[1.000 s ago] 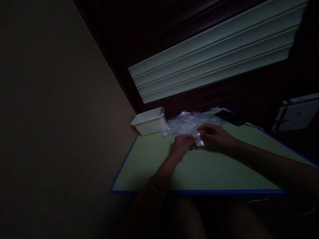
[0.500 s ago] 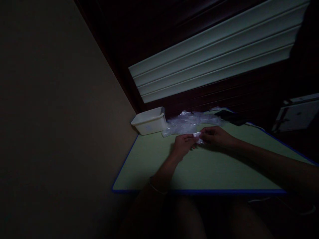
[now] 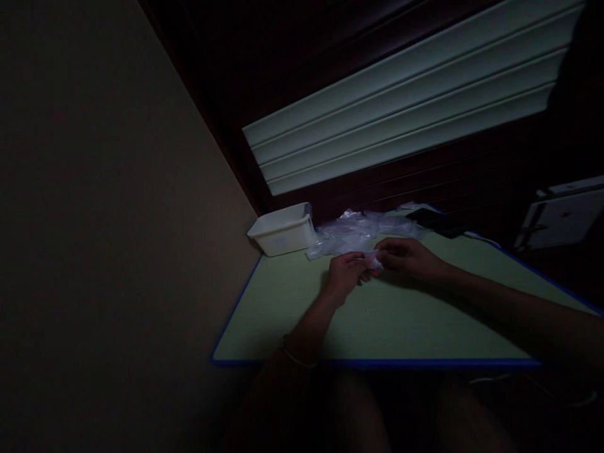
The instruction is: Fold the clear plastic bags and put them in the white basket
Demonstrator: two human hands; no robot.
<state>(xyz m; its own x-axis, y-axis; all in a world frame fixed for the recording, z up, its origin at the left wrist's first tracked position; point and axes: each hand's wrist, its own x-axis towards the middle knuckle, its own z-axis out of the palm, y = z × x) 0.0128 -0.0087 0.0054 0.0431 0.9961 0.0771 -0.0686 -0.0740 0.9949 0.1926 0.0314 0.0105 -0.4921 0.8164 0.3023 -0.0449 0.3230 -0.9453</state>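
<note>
Between my two hands is a small piece of clear, shiny plastic [image 3: 374, 258], possibly a little bag; the dim light hides its details. The fingers of my left hand [image 3: 348, 272] pinch its left side. My right hand [image 3: 406, 257] grips its right side with thumb and fingers closed. Both hands are just above the pale green tabletop [image 3: 377, 327]. Right behind them lies a loose heap of clear plastic bags [image 3: 349, 231].
A white plastic bin [image 3: 285, 238] stands at the table's back left corner, by the wall [image 3: 141, 220]. A dark object [image 3: 436, 221] lies at the back right, with a pale cord [image 3: 482, 239] near it. Blue edging [image 3: 377, 363] runs round the table.
The small plastic piece has turned and crumpled a little between my fingers and catches less light. My hands have barely moved.
</note>
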